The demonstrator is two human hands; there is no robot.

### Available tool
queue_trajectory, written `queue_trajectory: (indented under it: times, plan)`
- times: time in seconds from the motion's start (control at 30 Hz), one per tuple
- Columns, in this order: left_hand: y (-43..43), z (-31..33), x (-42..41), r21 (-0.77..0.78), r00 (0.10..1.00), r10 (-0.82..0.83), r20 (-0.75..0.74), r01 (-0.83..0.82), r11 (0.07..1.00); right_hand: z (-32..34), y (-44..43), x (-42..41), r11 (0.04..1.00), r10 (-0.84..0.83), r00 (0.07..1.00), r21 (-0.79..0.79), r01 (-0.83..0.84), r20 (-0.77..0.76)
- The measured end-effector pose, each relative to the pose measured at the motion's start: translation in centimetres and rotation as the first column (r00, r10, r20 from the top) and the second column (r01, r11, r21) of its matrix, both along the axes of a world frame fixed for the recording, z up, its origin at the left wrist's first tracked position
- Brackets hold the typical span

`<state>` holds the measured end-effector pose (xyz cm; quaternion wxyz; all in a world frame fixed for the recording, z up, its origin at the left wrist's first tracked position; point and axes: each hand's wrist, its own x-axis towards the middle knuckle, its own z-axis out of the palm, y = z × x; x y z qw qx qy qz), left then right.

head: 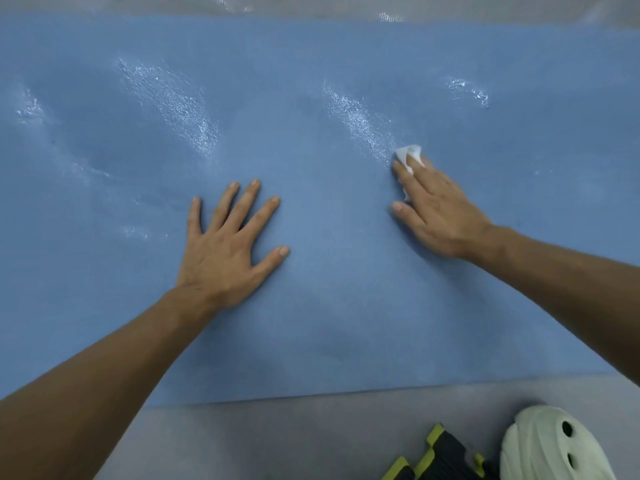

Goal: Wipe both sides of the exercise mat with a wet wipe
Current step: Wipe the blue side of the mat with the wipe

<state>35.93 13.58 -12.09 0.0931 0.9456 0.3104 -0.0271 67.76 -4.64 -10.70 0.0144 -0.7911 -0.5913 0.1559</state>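
Now the right hand (437, 212) presses a crumpled white wet wipe (409, 156) under flat fingers on the blue foam exercise mat (346, 323), glistening streaks beyond; left hand (227, 249) lies splayed, palm down.

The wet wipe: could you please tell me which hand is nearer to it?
Right. The right hand presses the wet wipe onto the mat; the left hand lies flat on the mat, apart, to the wipe's left.

Grey floor (277, 441); bottom right, a pale perforated clog (554, 448) — a black-and-yellow object (446, 455) just beside it.
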Motion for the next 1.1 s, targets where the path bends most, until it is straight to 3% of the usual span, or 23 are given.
queue_trajectory:
  times: [0.17,0.23,0.33,0.43,0.67,0.8,0.9,1.0,1.1]
  plan:
    - [0.7,0.1,0.4,0.002,0.997,-0.051,-0.065,0.051,0.999,0.7,-0.6,-5.0,0.937,0.348,0.937,-0.004,-0.348,-0.005]
    - [1.9,0.5,0.9,0.002,0.987,-0.122,-0.1,0.123,0.992,0.7,-0.8,-5.7,0.919,0.394,0.919,-0.01,-0.394,-0.009]
    - [4.4,1.2,2.8,0.004,0.975,-0.179,-0.133,0.181,0.983,0.5,0.3,-4.3,0.959,0.285,0.959,0.001,-0.285,0.006]
    - [6.4,1.7,5.7,-0.019,0.974,-0.14,-0.176,0.139,0.99,0.3,2.3,-1.9,0.993,0.114,0.992,0.003,-0.114,0.059]
    - [10.6,2.9,11.4,-0.154,0.936,-0.069,-0.346,0.016,0.988,-0.1,7.0,1.0,0.999,-0.046,0.999,-0.006,0.046,0.007]
    - [12.1,2.0,12.1,-0.204,0.939,-0.072,-0.335,0.002,0.979,-0.5,8.6,2.2,0.996,-0.09,0.996,0.024,0.091,-0.017]
    - [12.9,1.9,12.2,-0.283,0.937,-0.091,-0.336,-0.008,0.959,-0.4,8.4,1.5,0.993,0.118,0.993,0.026,-0.119,0.009]
    - [13.6,2.4,12.4,-0.341,0.904,-0.159,-0.398,0.015,0.94,-0.2,6.9,-0.2,0.884,0.467,0.883,-0.014,-0.467,0.043]
    - [14.0,2.9,12.7,-0.371,0.866,-0.207,-0.454,0.028,0.928,-0.1,6.9,0.6,0.81,0.585,0.808,0.008,-0.587,0.073]
